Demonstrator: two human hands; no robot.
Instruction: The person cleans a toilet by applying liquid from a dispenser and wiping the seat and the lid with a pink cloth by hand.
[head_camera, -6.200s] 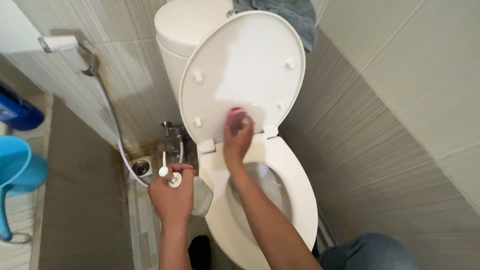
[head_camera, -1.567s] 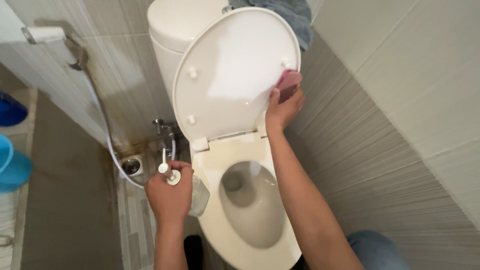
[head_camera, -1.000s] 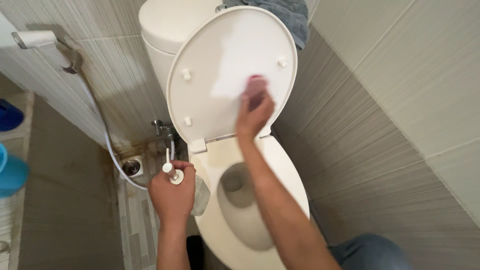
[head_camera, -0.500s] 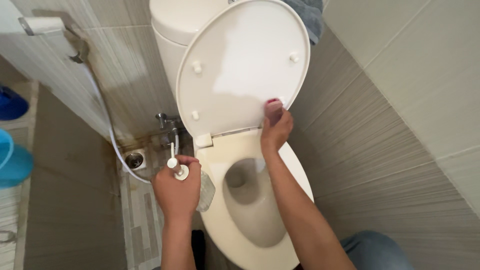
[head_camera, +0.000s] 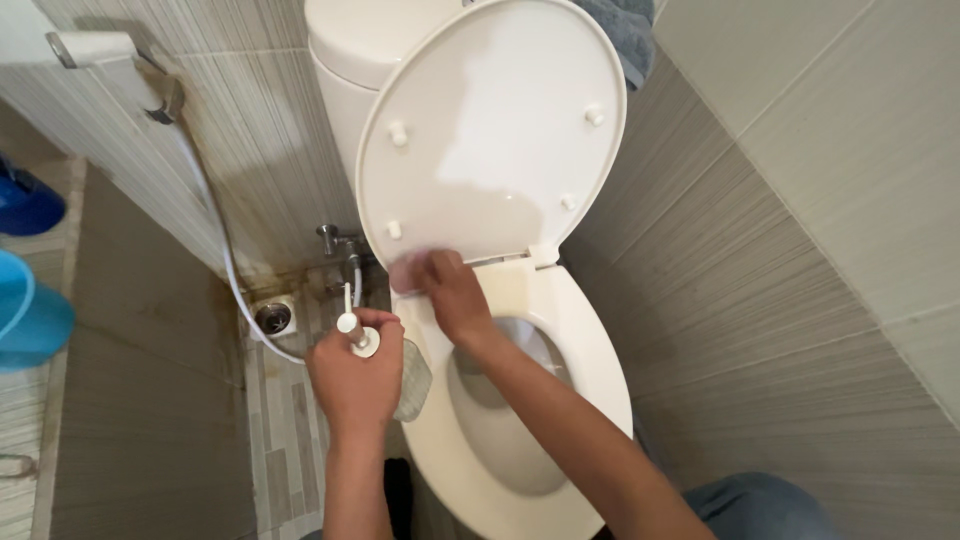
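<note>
A white toilet stands against the tiled wall, its lid (head_camera: 495, 130) raised and leaning on the tank (head_camera: 370, 40). My right hand (head_camera: 450, 290) presses a small pink sponge (head_camera: 405, 272) against the lid's lower left edge, near the left hinge. The seat (head_camera: 580, 340) is down around the open bowl. My left hand (head_camera: 355, 380) is to the left of the bowl, closed around a clear bottle (head_camera: 408, 378) with a white pump top (head_camera: 352, 335).
A bidet sprayer (head_camera: 110, 55) hangs on the left wall, its white hose (head_camera: 225, 265) dropping to a valve (head_camera: 335, 240) by a floor drain (head_camera: 272, 318). Blue buckets (head_camera: 30, 310) stand at far left. A grey towel (head_camera: 620, 30) lies on the tank. Tiled wall close on the right.
My right hand has swept the sponge from the lid's right edge, across its inner face, down to its lower left corner. My left hand with the bottle has stayed put.
</note>
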